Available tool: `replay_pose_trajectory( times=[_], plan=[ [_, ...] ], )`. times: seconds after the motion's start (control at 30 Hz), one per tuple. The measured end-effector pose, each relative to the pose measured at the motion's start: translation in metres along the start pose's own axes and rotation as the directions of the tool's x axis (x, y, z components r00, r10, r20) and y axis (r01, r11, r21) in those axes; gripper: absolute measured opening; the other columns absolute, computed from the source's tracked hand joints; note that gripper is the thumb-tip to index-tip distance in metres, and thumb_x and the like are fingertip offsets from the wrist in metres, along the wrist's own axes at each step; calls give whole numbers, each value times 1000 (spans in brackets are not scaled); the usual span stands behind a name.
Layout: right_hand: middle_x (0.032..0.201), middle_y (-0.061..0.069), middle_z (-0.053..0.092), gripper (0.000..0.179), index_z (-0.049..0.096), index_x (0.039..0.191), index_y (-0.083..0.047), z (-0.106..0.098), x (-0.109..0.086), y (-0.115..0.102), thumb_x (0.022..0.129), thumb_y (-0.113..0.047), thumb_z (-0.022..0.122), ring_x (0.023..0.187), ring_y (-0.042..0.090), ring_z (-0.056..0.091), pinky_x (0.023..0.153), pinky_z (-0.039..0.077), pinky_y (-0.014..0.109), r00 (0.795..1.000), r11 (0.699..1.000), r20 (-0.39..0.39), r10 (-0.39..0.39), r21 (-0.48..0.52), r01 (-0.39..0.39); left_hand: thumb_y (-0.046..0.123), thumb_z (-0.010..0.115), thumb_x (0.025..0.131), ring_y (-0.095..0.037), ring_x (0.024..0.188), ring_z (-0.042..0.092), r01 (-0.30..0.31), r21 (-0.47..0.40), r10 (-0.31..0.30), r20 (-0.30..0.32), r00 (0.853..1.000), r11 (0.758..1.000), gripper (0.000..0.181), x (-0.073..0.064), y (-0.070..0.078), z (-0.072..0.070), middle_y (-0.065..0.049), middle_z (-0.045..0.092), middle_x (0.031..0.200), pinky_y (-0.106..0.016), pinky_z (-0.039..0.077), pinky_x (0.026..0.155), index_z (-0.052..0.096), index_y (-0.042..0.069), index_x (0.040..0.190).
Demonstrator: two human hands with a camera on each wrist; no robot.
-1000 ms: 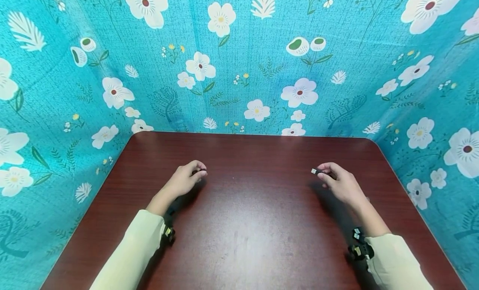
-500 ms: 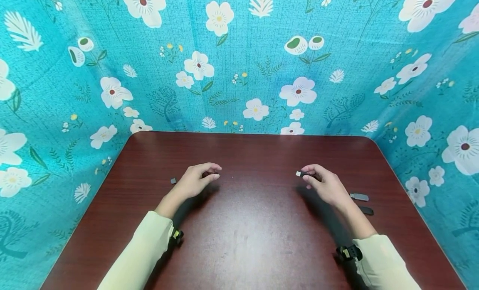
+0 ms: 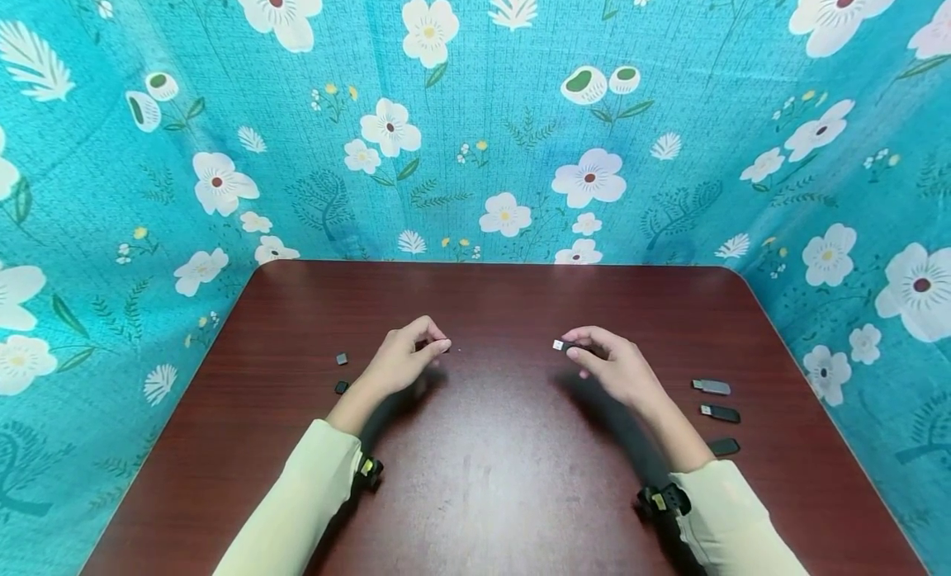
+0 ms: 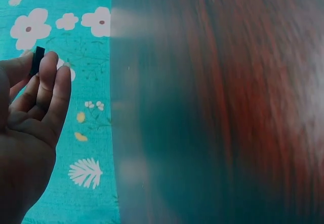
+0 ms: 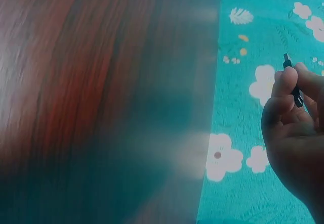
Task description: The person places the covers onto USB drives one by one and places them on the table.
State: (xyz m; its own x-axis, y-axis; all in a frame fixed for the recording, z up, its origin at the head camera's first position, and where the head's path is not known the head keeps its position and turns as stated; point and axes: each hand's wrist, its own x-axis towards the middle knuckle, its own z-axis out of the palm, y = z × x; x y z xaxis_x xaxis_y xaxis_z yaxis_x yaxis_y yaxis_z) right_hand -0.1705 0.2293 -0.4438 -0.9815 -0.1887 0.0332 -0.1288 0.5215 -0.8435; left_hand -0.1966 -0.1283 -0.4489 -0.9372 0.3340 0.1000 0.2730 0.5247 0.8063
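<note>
In the head view my left hand (image 3: 401,360) is over the left-middle of the table. Its thumb and fingertips pinch a small black cap (image 4: 37,60), best seen in the left wrist view. My right hand (image 3: 618,370) faces it from the right, gripping a black USB flash drive (image 5: 287,62) between thumb and fingers. The drive's bare metal plug (image 3: 559,345) points left toward my left hand. A wide gap separates the cap and the drive. Both hands hover above the table, their shadows below.
The dark wood table (image 3: 490,452) has a grey cap (image 3: 342,359) and a black cap (image 3: 341,387) at left. At right lie a grey USB drive (image 3: 712,387), a black one (image 3: 721,413) and a dark one (image 3: 724,446) near my right wrist. A floral curtain (image 3: 461,147) surrounds the table.
Both hands have moved inward, left hand rightward and right hand leftward, narrowing the gap. The caps at left and the drives at right have come into view from behind the arms.
</note>
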Motion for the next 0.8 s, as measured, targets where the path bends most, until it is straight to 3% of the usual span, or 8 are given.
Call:
replay_pose_trajectory(
  times=[0.23, 0.43, 0.57, 0.8],
  plan=[
    [106, 6, 69, 23, 68, 120, -18, 12, 3, -11, 98, -19, 70, 78, 22, 66, 71, 54, 31, 1000, 999, 23, 14, 44, -15, 16, 63, 102, -15, 77, 71, -14, -88, 17, 28, 999, 996, 7, 4, 4, 10, -13, 69, 94, -33, 57, 76, 61, 12, 107],
    [102, 20, 68, 22, 68, 120, -16, 21, 5, -18, 98, -17, 69, 83, 33, 67, 68, 55, 33, 998, 996, 51, 21, 80, -25, 17, 63, 102, -25, 81, 72, -2, -108, 8, 53, 999, 994, 10, 6, 10, 17, -17, 70, 97, -35, 55, 78, 61, 11, 109],
    [103, 21, 69, 22, 69, 119, -16, 26, 6, -23, 97, -17, 70, 84, 36, 67, 67, 54, 30, 998, 996, 59, 13, 88, -18, 16, 65, 101, -21, 78, 71, -4, -116, 9, 43, 999, 993, 10, 7, 12, 22, -15, 71, 95, -33, 55, 76, 62, 11, 108],
    [91, 16, 69, 20, 70, 118, -19, 34, 9, -28, 97, -18, 70, 85, 39, 67, 65, 49, 29, 997, 995, 70, 21, 94, -27, 16, 66, 100, -21, 77, 70, -21, -131, 24, 17, 1000, 991, 10, 10, 16, 27, -14, 71, 93, -30, 54, 72, 63, 11, 107]
  ],
)
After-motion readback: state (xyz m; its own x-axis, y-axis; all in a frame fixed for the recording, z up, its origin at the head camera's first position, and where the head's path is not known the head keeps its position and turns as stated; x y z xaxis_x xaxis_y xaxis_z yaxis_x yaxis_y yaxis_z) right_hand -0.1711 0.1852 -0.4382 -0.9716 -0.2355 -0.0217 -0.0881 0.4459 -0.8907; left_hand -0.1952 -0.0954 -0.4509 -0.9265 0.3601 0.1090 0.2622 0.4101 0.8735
